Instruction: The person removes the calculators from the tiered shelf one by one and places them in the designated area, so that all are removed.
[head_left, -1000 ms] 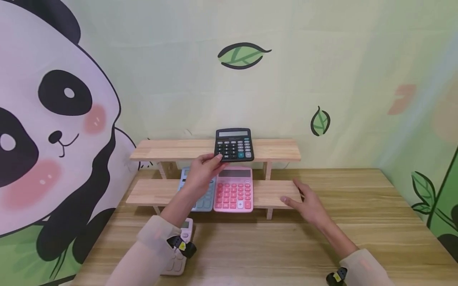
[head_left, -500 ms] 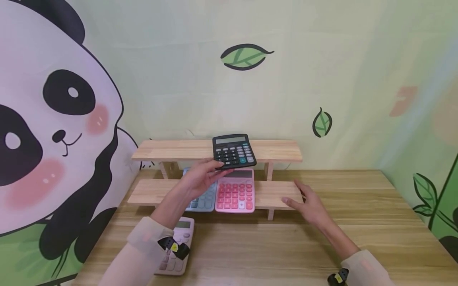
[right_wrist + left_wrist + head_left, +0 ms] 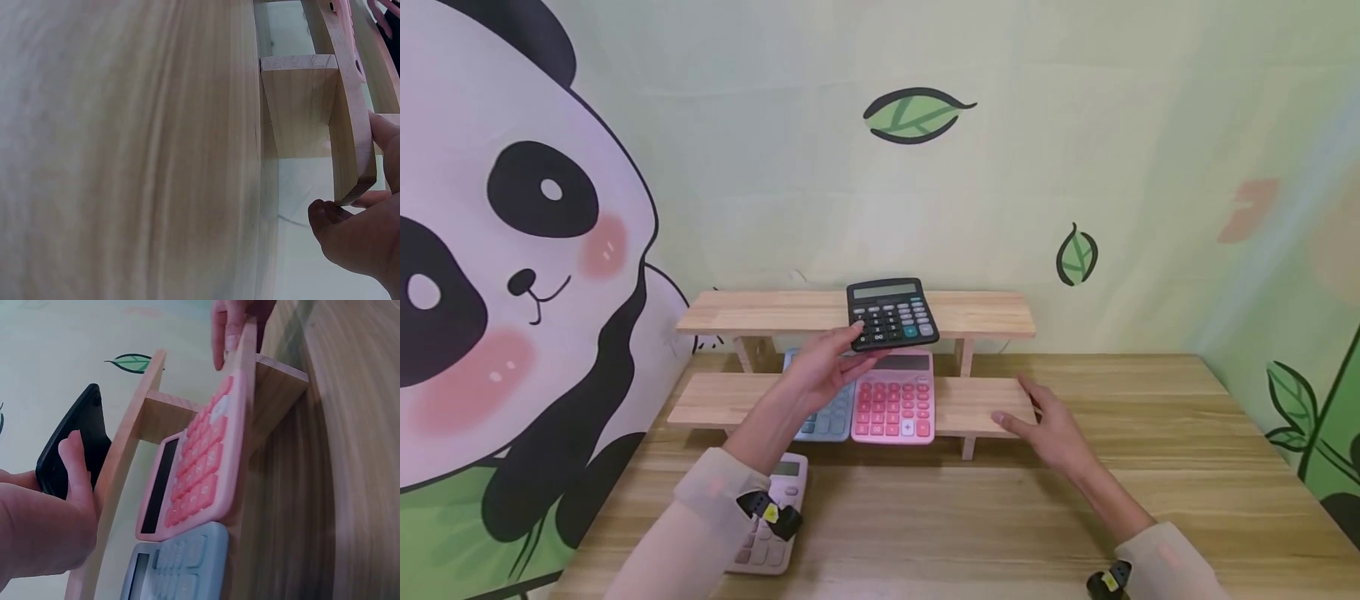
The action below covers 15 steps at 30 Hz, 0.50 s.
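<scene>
My left hand (image 3: 822, 367) pinches a black calculator (image 3: 892, 313) by its lower left corner, thumb on top and fingers beneath. The calculator is tilted, keys facing up, in front of the wooden rack's upper shelf (image 3: 760, 312). From the left wrist view, the black calculator (image 3: 78, 440) sits close to that shelf; contact is unclear. My right hand (image 3: 1054, 429) grips the right end of the lower shelf (image 3: 977, 404), thumb on top and fingers round the end. A pink calculator (image 3: 892, 408) and a light blue one (image 3: 831, 423) lie side by side on this shelf; my left arm partly hides the blue one.
A pale pinkish calculator (image 3: 784, 521) lies on the wood-grain table (image 3: 955, 525), partly covered by my left sleeve. Behind the rack hangs a backdrop (image 3: 760, 167) with a panda and leaves. Rack legs (image 3: 967, 447) support the shelves.
My left hand has come down slightly, and the black calculator has turned a little, its top tipping left. The right hand keeps its hold on the shelf end.
</scene>
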Each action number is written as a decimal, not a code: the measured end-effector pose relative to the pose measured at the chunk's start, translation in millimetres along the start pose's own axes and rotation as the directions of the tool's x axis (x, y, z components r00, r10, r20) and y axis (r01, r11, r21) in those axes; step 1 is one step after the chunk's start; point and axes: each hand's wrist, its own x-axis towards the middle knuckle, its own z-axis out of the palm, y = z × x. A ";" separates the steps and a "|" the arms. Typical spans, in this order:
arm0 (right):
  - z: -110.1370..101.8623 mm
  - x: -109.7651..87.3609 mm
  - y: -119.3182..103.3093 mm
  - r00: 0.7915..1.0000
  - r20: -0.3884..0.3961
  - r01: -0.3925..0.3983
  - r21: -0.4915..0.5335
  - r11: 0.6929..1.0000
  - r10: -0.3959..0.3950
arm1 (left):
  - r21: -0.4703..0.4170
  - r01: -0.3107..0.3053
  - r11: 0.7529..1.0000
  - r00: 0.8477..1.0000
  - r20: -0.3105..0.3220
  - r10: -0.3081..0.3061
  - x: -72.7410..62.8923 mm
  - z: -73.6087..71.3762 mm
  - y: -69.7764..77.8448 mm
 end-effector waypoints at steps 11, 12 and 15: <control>-0.5 2.1 1.7 1.000 0.001 -0.003 -0.012 1.000 0.003 | 0.137 -0.012 0.990 0.999 0.031 0.007 -20.5 -12.8 -2.6; -0.5 1.9 1.5 1.000 0.002 -0.005 -0.013 1.000 0.005 | 0.162 -0.012 0.987 0.999 0.043 0.005 -25.1 -15.1 -3.3; -0.8 1.5 0.1 1.000 0.005 -0.014 -0.008 1.000 0.014 | 0.221 -0.012 0.975 0.995 0.094 -0.009 -40.9 -21.5 -6.1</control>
